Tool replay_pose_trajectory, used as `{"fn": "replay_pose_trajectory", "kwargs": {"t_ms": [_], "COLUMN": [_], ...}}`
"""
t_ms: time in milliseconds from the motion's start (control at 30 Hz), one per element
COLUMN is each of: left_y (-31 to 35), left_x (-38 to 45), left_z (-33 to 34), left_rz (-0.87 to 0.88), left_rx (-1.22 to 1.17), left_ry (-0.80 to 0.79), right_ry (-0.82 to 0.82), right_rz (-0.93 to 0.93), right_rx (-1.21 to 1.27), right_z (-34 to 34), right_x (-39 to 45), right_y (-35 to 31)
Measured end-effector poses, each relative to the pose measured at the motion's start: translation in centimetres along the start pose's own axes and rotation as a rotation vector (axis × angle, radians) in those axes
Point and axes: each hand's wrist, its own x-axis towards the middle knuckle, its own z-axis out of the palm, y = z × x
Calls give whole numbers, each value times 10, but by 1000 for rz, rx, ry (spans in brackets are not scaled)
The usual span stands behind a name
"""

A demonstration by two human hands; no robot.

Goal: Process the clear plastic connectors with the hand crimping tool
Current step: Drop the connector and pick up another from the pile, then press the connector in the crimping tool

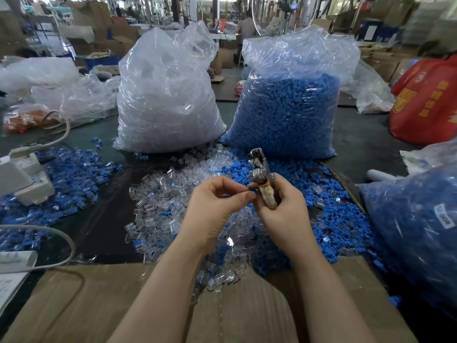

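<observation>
Bench (103,226) strewn w/ clear connectors (158,209), blue caps. R hand (279,206) wrapped round crimper (262,179), long axis upright, head up. L hand (217,201) pinching fingertips just left of head; held connector not discernible. Loose pile below, nearer L.

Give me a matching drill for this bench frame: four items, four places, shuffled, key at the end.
Items:
1. crimping tool
2. bag of clear connectors
3. bag of blue parts
4. red bag

Places:
A. far right edge of the table
B. gripped in the right hand
C. back of the table, left of centre
D. back of the table, right of centre

Pairs: 1-B, 2-C, 3-D, 4-A
</observation>
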Motion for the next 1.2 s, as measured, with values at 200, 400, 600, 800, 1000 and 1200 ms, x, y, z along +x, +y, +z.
{"fn": "replay_pose_trajectory", "kwargs": {"t_ms": [200, 400, 600, 800, 1000, 1200], "left_y": [5, 6, 3, 0, 0, 0], "left_x": [-2, -2, -2, -1, 0, -3], "left_z": [0, -1, 0, 0, 2, 7], "left_rz": [-30, -80, -25, 85, 119, 173], "left_rx": [-122, -216, -152, -70, -75, -83], "left_ry": [-11, -78, -6, -7, 48, 54], "right_ry": [81, 139, 135, 119, 121, 122], "right_rz": [-13, 16, -9, -34, -65, -81], "right_rx": [75, 169, 220, 221, 214, 225], "right_z": [-3, -4, -4, 0, 0, 5], "right_x": [0, 0, 1, 2, 1, 0], "right_y": [-4, -4, -3, -5, -5, -6]}}
